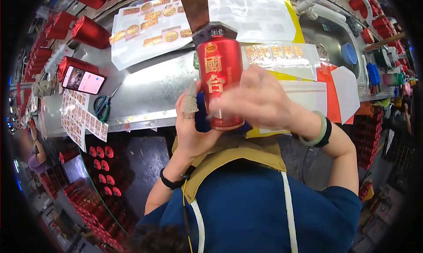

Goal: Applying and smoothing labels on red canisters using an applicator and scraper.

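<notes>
A glossy red bottle point(228, 61) with gold lettering on its front lies lengthwise in front of me, its narrow neck against a dark holder point(222, 29). My left hand point(194, 132) grips the lower left side of the bottle, with a pale rubber finger cot point(190, 104) on one finger. Over the bottle's lower front is my right hand point(260, 101). Motion blurs its fingers, so whether they pinch anything does not show. They hide part of the lower front.
Sheets of gold stickers point(152, 26) lie on the metal table point(145, 99), with another strip point(282, 55) right of the bottle. On the left are a phone point(83, 80), scissors point(103, 107) and red bottles point(90, 32). A sink point(326, 33) holds a blue cup point(349, 54).
</notes>
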{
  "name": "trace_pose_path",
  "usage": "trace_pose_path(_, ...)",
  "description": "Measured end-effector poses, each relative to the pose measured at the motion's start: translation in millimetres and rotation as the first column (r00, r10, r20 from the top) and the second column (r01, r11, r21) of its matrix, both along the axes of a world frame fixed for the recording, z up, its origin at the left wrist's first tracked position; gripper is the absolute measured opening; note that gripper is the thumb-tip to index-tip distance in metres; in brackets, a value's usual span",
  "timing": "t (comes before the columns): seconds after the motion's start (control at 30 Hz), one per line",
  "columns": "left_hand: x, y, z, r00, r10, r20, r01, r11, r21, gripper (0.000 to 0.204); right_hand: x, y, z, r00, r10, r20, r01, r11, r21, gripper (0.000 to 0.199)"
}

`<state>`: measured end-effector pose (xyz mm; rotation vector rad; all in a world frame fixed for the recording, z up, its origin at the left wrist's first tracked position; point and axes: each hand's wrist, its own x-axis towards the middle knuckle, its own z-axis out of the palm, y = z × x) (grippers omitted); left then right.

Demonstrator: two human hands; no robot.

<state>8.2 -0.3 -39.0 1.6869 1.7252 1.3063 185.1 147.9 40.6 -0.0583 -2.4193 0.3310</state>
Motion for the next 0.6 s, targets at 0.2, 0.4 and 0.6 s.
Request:
trace_pose_path(0.2,0,0,-1,0.996,0.001,-0.091,0.002,0.999,0.036,0.112,2,5,-13,0.968,-0.216,-0.126,0.231,0.965,0.121,0.025)
trace_pose_path(0.4,5,0,4,0.993,-0.031,0.113,0.044,0.992,-0.118,0.108,10,-19,-10,0.973,-0.226,-0.047,0.22,0.969,-0.113,0.022)
trace_pose_path(0.6,11,2,12,0.994,0.065,-0.085,-0.065,0.998,-0.001,0.103,17,-38,-21,0.99,-0.068,-0.126,0.062,0.997,-0.045,0.02)
